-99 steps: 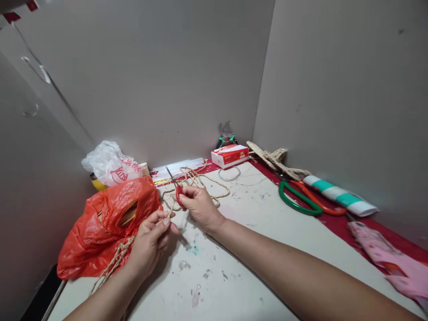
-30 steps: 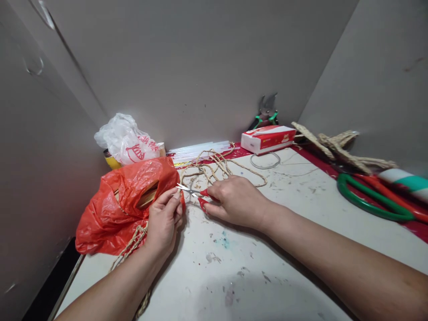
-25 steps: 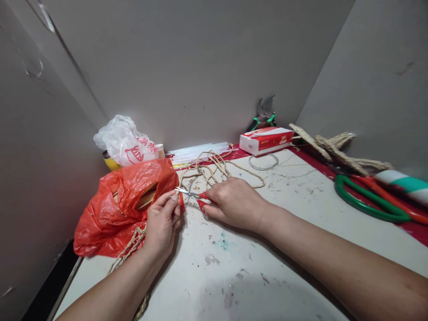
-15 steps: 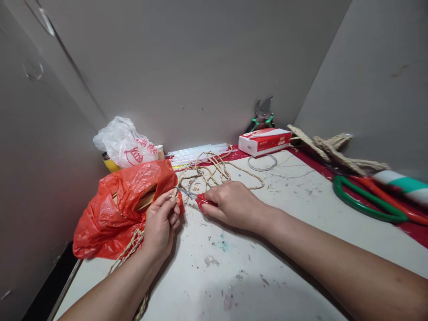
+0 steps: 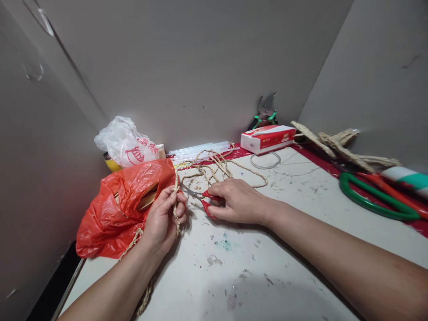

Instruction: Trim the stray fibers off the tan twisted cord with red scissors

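Note:
Between its thumb and fingers my left hand (image 5: 165, 216) pinches a braided straw cord (image 5: 177, 214), a short length of which hangs down over the fingers. My right hand (image 5: 236, 200) grips small scissors (image 5: 206, 205) by their red handles, the blades parted and pointing left at the cord beside my left fingertips. Loops of the same kind of cord (image 5: 247, 168) lie on the table behind my hands. More cord runs beneath my left forearm. An orange-red plastic bag (image 5: 113, 223) holding wooden pieces (image 5: 147, 198) stands just left of my left hand.
Along the back are a white plastic bag (image 5: 123, 140), translucent sticks (image 5: 200, 149), a red-and-white box (image 5: 267, 139), green-handled pruners (image 5: 266, 113) and a wire ring (image 5: 265, 160). At the right lie straw bundles (image 5: 344, 145) and a large green handle (image 5: 371, 203). Grey walls enclose the white table (image 5: 267, 276).
The scissor blades have opened wider as my right fingers spread the handles. The cord in my left hand now hangs down across the fingers. The view has shifted slightly.

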A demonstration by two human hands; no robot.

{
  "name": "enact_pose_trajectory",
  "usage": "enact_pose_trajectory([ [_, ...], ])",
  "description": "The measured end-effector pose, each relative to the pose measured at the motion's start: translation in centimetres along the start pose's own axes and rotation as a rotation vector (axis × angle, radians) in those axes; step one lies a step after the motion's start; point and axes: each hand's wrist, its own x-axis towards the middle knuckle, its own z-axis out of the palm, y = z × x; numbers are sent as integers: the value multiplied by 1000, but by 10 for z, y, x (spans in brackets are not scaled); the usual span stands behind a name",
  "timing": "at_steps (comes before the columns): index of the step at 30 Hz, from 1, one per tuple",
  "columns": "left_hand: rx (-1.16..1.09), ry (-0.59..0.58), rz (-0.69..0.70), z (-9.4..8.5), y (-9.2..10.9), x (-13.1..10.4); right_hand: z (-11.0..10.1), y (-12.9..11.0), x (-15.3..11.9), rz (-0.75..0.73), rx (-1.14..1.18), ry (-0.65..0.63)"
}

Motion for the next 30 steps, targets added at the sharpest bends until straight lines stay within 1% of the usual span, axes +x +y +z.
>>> enact_pose_trajectory([
  [2,-5,-36,2,0,1,-1,0,0,0,-18,37,-45],
  [4,-15,-52,6,0,1,-1,0,-1,0,-36,55,-61],
  [10,24,-44,14,0,1,-2,-1,-4,0,-117,68,-23],
  [17,98,-42,21,4,1,-3,1,-2,0,-150,62,-15],
  [19,137,-31,30,4,0,-3,2,1,0,-146,60,4],
  [24,321,34,44,1,2,-1,1,7,2,-82,49,60],
  [27,317,49,54,-1,4,0,2,7,2,-86,63,113],
  [30,266,33,12,-3,5,2,3,7,1,-121,86,166],
])
